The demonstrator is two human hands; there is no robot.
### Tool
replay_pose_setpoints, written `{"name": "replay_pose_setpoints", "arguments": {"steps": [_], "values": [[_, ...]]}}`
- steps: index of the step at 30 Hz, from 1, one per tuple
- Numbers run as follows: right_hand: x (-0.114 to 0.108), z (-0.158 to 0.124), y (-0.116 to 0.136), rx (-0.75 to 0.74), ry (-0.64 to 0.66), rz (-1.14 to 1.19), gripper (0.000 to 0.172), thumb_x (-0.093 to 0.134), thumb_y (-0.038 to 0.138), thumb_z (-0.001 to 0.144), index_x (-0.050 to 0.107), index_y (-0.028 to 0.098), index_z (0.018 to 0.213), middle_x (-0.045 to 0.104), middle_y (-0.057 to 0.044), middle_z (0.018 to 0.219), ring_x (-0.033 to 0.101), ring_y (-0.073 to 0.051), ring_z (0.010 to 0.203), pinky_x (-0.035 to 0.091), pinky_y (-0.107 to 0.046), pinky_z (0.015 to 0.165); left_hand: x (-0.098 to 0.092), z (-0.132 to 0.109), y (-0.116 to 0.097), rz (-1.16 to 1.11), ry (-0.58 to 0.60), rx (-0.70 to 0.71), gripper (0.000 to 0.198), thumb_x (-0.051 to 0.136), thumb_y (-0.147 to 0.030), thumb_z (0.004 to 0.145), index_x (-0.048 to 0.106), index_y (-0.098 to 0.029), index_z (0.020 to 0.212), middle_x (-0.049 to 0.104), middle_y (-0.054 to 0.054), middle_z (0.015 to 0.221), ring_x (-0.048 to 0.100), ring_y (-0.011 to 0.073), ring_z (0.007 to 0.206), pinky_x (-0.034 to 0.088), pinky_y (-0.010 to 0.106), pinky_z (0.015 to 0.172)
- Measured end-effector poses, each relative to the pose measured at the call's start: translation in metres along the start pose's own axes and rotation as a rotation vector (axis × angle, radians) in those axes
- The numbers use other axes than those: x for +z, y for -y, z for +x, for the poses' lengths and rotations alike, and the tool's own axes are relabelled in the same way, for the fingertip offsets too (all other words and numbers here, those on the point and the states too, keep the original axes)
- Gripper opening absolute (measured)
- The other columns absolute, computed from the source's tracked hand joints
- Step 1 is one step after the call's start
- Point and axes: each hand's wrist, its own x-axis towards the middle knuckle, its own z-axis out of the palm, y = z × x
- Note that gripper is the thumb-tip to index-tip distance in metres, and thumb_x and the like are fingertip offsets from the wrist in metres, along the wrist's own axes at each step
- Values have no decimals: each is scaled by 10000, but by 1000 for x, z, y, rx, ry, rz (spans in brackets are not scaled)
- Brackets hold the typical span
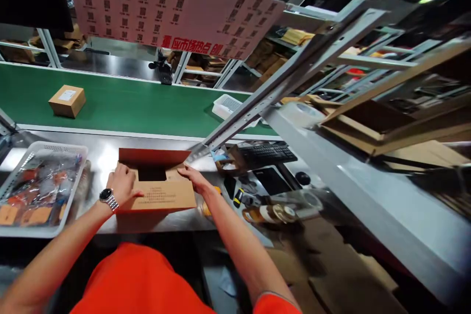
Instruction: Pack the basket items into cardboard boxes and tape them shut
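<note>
A cardboard box [169,197] with printed lines on its front flap stands on the metal bench in front of me. Its back flap is raised, and a dark gap shows between the flaps. My left hand [123,185], below a wristwatch, grips the box at its left side, fingers bent over the left flap and thumb on the front flap. At the opposite side, my right hand [195,178] holds the right edge, its fingertips over the flap. What lies inside the box is hidden.
Left of the box, a white plastic basket [84,176] holds several bagged items. A small closed carton [68,100] sits on the green conveyor [147,108] behind. To the right are a keyboard [270,153], a tape roll [283,213] and a slanting metal frame post [253,103].
</note>
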Motion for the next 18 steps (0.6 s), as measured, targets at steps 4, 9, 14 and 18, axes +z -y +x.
{"name": "replay_pose_setpoints", "arguments": {"steps": [4,9,14,18], "values": [[5,-4,22,-140,-70,39,635,1037,434,693,797,334,1272,915,5,1073,856,-239,955,679,-300,792,58,-13,21,-170,-409,-49,1421,1009,-874,900,443,-67,1924,498,417,1893,547,617,1757,593,766,1345],[14,3,34,-168,-114,153,623,998,792,754,821,282,1066,949,-141,1118,885,-418,1246,760,-475,968,81,-18,29,-123,-551,-23,1677,1067,-780,896,64,-59,2031,189,506,2024,311,681,1902,471,843,1442],[-4,-9,-13,-258,-97,-3,480,994,661,592,827,293,851,870,-165,1648,735,-521,1589,638,-620,1267,58,-31,-5,127,-428,-55,1402,1076,-541,962,275,-111,2031,195,414,2068,245,632,1942,374,842,1509],[-19,-11,-51,-220,-97,-59,401,943,602,628,825,316,883,835,-128,1717,680,-526,1662,605,-632,1287,51,-41,-52,228,-120,119,804,710,-424,1233,511,-152,1963,375,260,2065,343,470,1953,343,700,1575]]}}
